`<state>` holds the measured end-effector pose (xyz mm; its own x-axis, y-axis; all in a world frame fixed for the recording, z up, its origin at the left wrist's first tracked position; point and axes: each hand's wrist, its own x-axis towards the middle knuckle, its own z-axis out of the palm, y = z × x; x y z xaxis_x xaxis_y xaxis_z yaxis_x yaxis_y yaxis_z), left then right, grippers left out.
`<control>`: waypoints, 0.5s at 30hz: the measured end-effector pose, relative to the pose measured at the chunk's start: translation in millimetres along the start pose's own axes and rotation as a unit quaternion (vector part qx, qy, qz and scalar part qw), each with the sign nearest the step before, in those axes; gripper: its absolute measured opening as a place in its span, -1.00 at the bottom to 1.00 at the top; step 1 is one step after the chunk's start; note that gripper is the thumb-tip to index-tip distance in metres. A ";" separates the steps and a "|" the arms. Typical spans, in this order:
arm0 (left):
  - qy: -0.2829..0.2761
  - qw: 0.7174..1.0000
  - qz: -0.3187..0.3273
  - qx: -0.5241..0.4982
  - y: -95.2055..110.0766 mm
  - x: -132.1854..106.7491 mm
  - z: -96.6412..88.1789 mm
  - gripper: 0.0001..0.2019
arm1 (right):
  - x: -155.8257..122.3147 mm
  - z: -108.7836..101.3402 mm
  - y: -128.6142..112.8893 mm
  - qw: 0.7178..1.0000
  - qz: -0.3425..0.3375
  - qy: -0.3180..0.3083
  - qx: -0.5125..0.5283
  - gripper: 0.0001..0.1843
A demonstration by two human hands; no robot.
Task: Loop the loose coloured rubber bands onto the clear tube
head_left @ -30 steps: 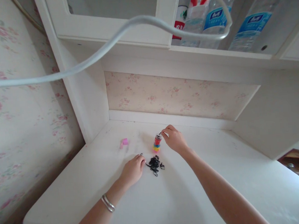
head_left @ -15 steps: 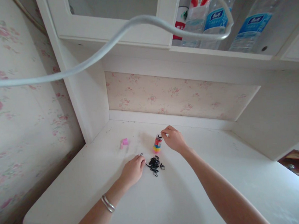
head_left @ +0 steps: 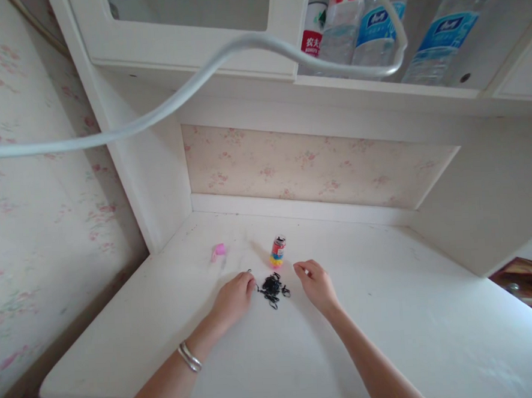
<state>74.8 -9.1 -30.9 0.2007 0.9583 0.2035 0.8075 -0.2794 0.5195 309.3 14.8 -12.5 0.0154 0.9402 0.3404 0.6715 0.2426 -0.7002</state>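
Black bands [head_left: 271,284] lie in one tangled pile on the white table [head_left: 390,311], between the two hands; they overlap too much to be counted, though single loops stick out at the right and near edges. Just beyond the pile, on the far side, stands one small jar [head_left: 278,250], upright, layered in red, blue, yellow and pink, with some black showing at its mouth.

Two bare hands are at work. The left hand [head_left: 233,297] rests on the table to the left of the pile, thumb and fingers pinched together on a bit of black band whose end pokes out beyond the fingertips. The right hand [head_left: 316,285] is to the right of the pile and nearer than the jar, apart from both, its fingers curled and its thumb near the forefinger; whether the tips meet or grip anything, I cannot tell.

Farther left lies one pink piece [head_left: 220,248] with a paler strip beside it. Silver bangle work [head_left: 190,357] circles the left wrist. Four plastic bottles [head_left: 377,30] show in the upper right cabinet, and one white cable [head_left: 251,41] crosses above.
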 end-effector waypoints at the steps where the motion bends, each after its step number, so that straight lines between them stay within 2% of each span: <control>1: 0.001 1.000 -0.005 -0.003 0.4 -0.1 -0.1 -0.76 | -8.7 3.1 4.2 1.000 0.004 -0.011 0.002 -0.66; 7: 0.005 1.000 -0.016 -0.013 3.8 -0.9 -1.2 -0.76 | -41.4 11.4 10.8 0.998 -0.012 -0.052 -0.026 -0.70; 15: 0.014 1.000 -0.017 -0.021 6.2 -0.4 -2.1 -0.73 | -45.9 11.9 7.2 0.991 -0.047 -0.077 -0.094 -0.76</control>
<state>78.6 -11.3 -26.0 0.1571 0.9655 0.2078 0.7899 -0.2491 0.5603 304.6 -23.8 -40.6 -0.1571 0.9448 0.2876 0.7911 0.2947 -0.5360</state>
